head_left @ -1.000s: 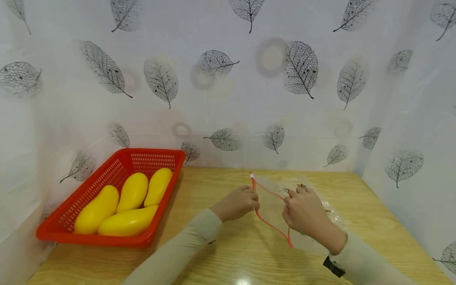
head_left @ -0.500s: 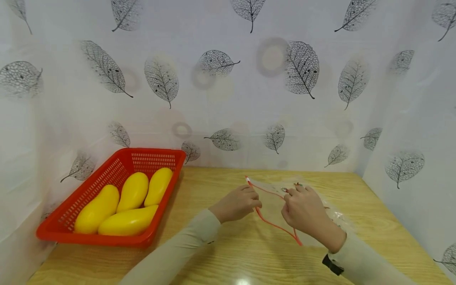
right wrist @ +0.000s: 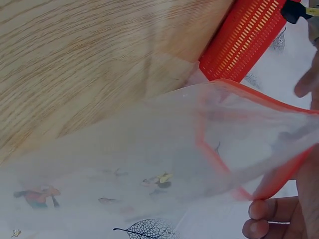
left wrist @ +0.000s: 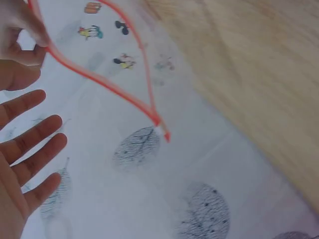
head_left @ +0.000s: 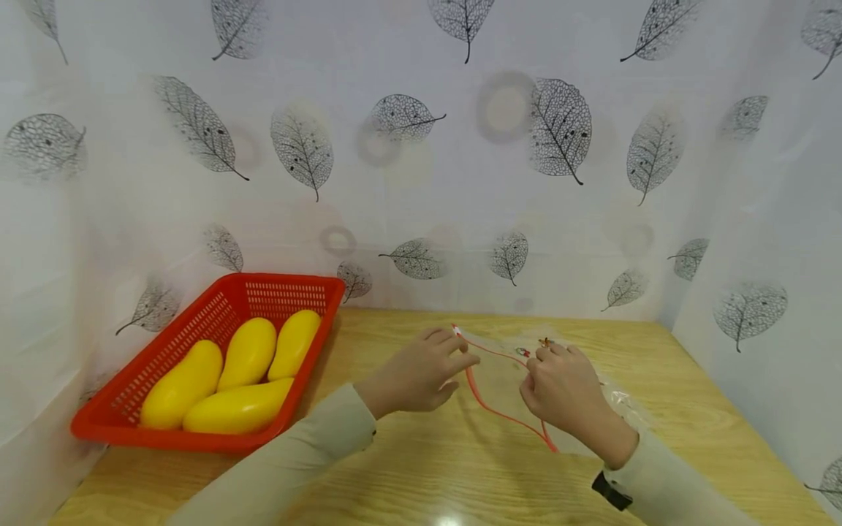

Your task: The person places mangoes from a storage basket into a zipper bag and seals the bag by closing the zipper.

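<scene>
A clear zip bag (head_left: 618, 403) with a red zip rim (head_left: 490, 408) lies on the wooden table (head_left: 421, 475), its mouth pulled open. My right hand (head_left: 559, 387) pinches the rim's right side and lifts it; the right wrist view shows the fingers (right wrist: 269, 214) curled on the red strip over the bag (right wrist: 124, 164). My left hand (head_left: 454, 361) hovers at the mouth's left side with straight fingers that hold nothing. In the left wrist view its fingers (left wrist: 30, 149) are spread beside the red rim (left wrist: 114, 89).
At the left of the table stands a red plastic basket (head_left: 197, 438) with several yellow mangoes (head_left: 246, 354). White leaf-print curtains (head_left: 460, 183) wall in the table at the back and on both sides. The basket's edge (right wrist: 244, 40) shows in the right wrist view.
My left hand has let go of the red rim and straightened its fingers, shifting slightly left and up. The right hand keeps its pinch; the bag's far corner drifted left.
</scene>
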`<move>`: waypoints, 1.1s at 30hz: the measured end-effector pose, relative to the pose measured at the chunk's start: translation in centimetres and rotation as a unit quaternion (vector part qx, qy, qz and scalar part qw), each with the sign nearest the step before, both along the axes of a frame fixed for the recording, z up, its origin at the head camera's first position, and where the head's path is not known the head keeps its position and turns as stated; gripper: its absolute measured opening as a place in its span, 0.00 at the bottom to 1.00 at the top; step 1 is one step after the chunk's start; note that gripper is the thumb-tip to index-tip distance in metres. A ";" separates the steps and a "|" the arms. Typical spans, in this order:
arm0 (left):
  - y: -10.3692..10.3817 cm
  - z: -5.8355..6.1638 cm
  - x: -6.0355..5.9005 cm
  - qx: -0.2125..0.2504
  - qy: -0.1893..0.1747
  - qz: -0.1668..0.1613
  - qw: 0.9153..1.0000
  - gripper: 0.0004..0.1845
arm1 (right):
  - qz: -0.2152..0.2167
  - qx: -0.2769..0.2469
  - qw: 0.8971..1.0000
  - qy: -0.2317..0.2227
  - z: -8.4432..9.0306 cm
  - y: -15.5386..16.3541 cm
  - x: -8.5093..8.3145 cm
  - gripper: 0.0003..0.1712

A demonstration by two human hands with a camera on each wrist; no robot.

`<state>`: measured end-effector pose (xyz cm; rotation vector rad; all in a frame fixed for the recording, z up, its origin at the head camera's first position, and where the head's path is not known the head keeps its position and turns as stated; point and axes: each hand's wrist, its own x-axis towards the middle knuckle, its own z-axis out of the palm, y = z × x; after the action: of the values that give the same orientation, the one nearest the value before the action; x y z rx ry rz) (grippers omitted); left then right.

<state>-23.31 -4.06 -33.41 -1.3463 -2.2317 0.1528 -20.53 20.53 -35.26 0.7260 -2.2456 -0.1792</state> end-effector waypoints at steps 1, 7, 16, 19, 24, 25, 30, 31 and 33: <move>-0.1 0.4 0.3 0.000 0.000 0.000 1.000 0.23 | 0.000 -0.001 1.000 0.002 0.0 0.0 0.0 0.17; -1.2 2.4 1.8 -0.021 -0.022 0.008 1.000 0.26 | 0.005 0.003 1.000 0.016 -0.1 0.1 0.0 0.17; -3.4 4.3 1.9 -0.062 -0.041 0.036 0.997 0.26 | 0.025 -0.001 0.999 0.025 -0.3 0.2 -0.2 0.11; -4.1 4.8 1.5 -0.068 -0.051 0.048 0.995 0.27 | 0.030 -0.001 0.999 0.024 -0.3 0.3 -0.3 0.07; -5.0 5.2 0.8 -0.063 -0.054 0.060 0.995 0.27 | 0.037 0.000 0.999 0.009 -0.1 0.5 -0.5 0.06; -5.2 5.3 0.6 -0.061 -0.057 0.063 0.995 0.27 | 0.039 0.001 0.999 0.006 -0.1 0.5 -0.5 0.06; -6.1 5.7 -0.7 -0.045 -0.059 0.088 0.993 0.26 | 0.054 0.002 0.999 0.004 0.1 0.7 -0.8 0.04; -6.3 5.9 -1.0 -0.043 -0.059 0.095 0.993 0.26 | 0.057 0.002 0.998 0.004 0.1 0.7 -0.9 0.04; -6.9 6.1 -1.7 -0.039 -0.057 0.104 0.992 0.26 | 0.062 0.004 0.998 0.004 0.2 0.8 -1.0 0.04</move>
<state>-25.02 -10.96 -27.30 -1.1861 -2.4837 0.2457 -21.54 21.29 -35.08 0.8643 -2.1853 -0.1295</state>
